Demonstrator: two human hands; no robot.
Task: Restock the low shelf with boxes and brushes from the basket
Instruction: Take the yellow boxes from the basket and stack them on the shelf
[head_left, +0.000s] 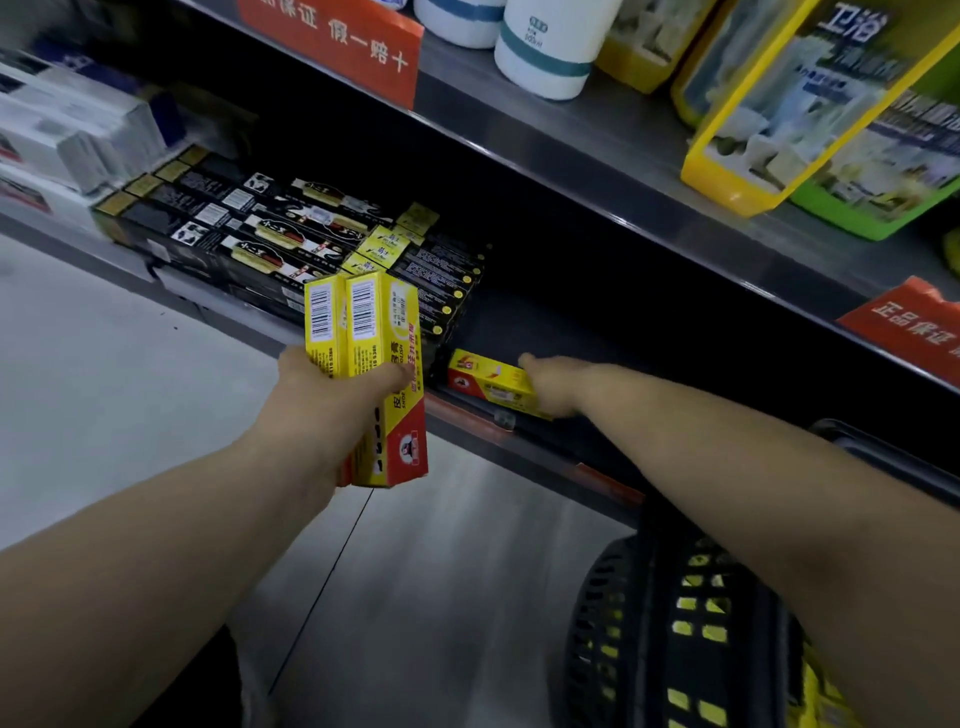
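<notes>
Basket (670, 639) sat nearest; L hand (332, 387) clamped two yellow boxes (371, 364), R hand (553, 387) fingers pressed on shelf box (493, 382), all probably light, stiff cardboard, best gripped mid-length.

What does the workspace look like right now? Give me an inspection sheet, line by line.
Surface: low shelf, dark, with a bare stretch right of the stacked stock.
Job's things: two yellow boxes held upright together; one yellow box lying at the shelf's front edge; black basket on the floor at lower right, yellow items showing through its mesh. Brushes: nothing seen.
Clutter: black boxes stacked on the shelf's left part.
Hands: left hand gripping the two boxes; right hand on the lying box.
Cables: nothing seen.
Surroundings: upper shelf with white bottles, yellow and green packs, red signs; grey floor.
</notes>
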